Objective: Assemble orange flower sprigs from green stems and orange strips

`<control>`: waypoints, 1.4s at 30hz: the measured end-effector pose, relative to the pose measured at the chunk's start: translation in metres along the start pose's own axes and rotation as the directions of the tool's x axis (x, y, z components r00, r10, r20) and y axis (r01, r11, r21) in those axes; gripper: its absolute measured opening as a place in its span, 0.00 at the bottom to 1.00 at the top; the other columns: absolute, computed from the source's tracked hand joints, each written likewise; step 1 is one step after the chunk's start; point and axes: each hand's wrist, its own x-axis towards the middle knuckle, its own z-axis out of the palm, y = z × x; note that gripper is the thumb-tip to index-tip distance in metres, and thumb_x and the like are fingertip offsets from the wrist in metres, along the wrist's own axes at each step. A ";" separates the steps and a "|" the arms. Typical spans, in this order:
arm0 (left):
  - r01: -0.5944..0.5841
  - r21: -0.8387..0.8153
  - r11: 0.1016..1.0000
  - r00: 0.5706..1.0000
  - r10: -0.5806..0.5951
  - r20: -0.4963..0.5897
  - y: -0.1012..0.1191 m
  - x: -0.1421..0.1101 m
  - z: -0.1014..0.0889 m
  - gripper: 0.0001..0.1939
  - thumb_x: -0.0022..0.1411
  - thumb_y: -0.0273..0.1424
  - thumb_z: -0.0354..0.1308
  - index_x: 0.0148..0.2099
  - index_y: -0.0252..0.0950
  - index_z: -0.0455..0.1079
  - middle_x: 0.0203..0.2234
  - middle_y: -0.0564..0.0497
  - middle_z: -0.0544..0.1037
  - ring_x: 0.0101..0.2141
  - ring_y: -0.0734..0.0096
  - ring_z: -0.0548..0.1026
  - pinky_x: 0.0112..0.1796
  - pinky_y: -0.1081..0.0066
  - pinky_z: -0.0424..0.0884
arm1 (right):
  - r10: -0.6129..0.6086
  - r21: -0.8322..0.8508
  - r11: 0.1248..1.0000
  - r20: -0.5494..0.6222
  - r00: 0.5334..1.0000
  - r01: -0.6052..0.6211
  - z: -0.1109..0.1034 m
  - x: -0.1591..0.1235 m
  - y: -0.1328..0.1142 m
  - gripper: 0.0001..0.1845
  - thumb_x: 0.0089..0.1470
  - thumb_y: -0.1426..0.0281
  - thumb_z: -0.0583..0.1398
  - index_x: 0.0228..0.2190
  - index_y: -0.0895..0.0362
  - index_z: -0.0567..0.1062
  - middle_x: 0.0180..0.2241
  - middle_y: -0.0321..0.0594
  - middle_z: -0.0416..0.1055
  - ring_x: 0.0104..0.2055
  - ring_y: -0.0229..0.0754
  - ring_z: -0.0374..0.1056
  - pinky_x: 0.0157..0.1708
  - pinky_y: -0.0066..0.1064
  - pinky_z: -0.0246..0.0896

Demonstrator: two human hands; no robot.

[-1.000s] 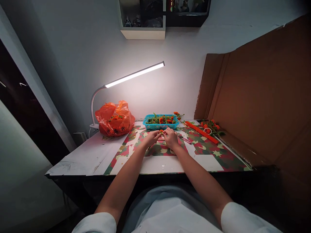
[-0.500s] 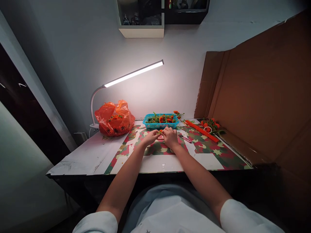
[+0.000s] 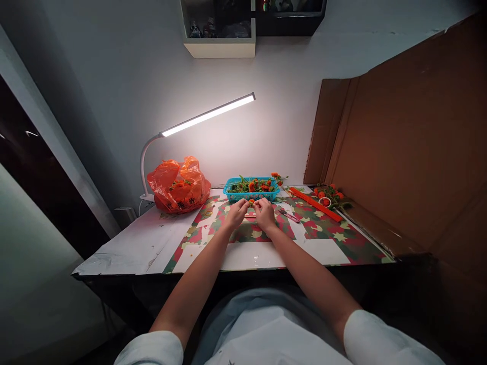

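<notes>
Between my two hands a small orange flower (image 3: 251, 202) shows, just in front of the blue basket. My left hand (image 3: 237, 213) has its fingers pinched at the flower's left side. From the right, my right hand (image 3: 264, 212) pinches at the same flower with curled fingers. The stem and the fingertips' exact hold are too small to make out. Under the hands a thin pinkish stick-like item (image 3: 250, 216) lies on the table. Beside my right hand lie pink-handled scissors (image 3: 289, 216). Behind the hands, the blue basket (image 3: 233, 196) holds orange flowers with green stems.
An orange plastic bag (image 3: 178, 195) of flowers stands at the left, by a lit lamp (image 3: 209, 115). To the right lie a long orange strip (image 3: 315, 205) and a flower bunch (image 3: 329, 194) with a white ring. A cardboard sheet (image 3: 407, 142) walls the right side.
My right hand has turned and drawn back slightly from over the flower, so the flower now shows between both hands. My left hand has shifted a little, with its fingers pointing more upward.
</notes>
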 end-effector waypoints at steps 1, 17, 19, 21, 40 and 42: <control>0.053 -0.071 0.996 0.999 -0.052 0.016 -0.001 0.001 -0.002 0.15 0.62 0.39 0.49 0.25 0.38 0.59 0.16 0.57 0.62 0.20 0.75 0.61 0.23 0.74 0.56 | -0.054 -0.084 0.995 0.023 0.998 0.056 -0.003 -0.001 -0.003 0.10 0.57 0.71 0.53 0.28 0.56 0.72 0.35 0.42 0.71 0.39 0.44 0.63 0.37 0.33 0.53; -0.033 0.041 0.999 0.999 0.032 0.014 -0.001 -0.002 0.001 0.20 0.59 0.46 0.49 0.22 0.38 0.58 0.15 0.56 0.63 0.19 0.75 0.63 0.22 0.75 0.58 | -0.014 -0.194 0.981 0.029 0.999 0.019 -0.011 -0.002 -0.010 0.10 0.58 0.70 0.53 0.29 0.56 0.73 0.35 0.41 0.71 0.40 0.43 0.62 0.38 0.33 0.52; -0.089 0.119 0.989 0.994 0.095 -0.045 0.001 -0.004 0.004 0.20 0.60 0.45 0.48 0.21 0.38 0.55 0.16 0.56 0.61 0.20 0.75 0.61 0.23 0.74 0.57 | 0.075 -0.064 0.995 -0.033 0.997 -0.077 -0.005 0.000 -0.009 0.09 0.55 0.70 0.54 0.26 0.56 0.72 0.33 0.41 0.70 0.37 0.43 0.63 0.37 0.32 0.54; -0.122 0.175 0.977 0.988 0.137 -0.072 0.002 -0.006 0.006 0.20 0.61 0.44 0.47 0.21 0.39 0.53 0.16 0.55 0.60 0.21 0.74 0.59 0.24 0.73 0.56 | 0.209 0.094 0.975 -0.066 0.976 -0.202 0.001 0.001 -0.007 0.10 0.52 0.68 0.54 0.22 0.55 0.70 0.29 0.40 0.69 0.33 0.41 0.63 0.33 0.30 0.55; 0.219 -0.256 0.942 0.976 -0.208 0.067 -0.003 0.002 0.002 0.19 0.55 0.46 0.53 0.22 0.38 0.57 0.14 0.57 0.59 0.15 0.80 0.55 0.18 0.76 0.52 | 0.091 0.232 0.970 -0.050 0.995 -0.077 -0.021 0.008 -0.003 0.09 0.50 0.67 0.59 0.29 0.57 0.78 0.31 0.41 0.72 0.34 0.42 0.66 0.37 0.33 0.61; 0.272 -0.287 0.919 0.962 -0.250 0.112 -0.002 0.003 0.001 0.19 0.55 0.45 0.53 0.22 0.37 0.57 0.14 0.57 0.58 0.15 0.81 0.54 0.18 0.76 0.51 | -0.052 0.063 0.997 -0.022 0.998 0.053 -0.024 0.005 -0.004 0.08 0.52 0.70 0.58 0.31 0.55 0.79 0.32 0.40 0.70 0.37 0.42 0.64 0.39 0.33 0.59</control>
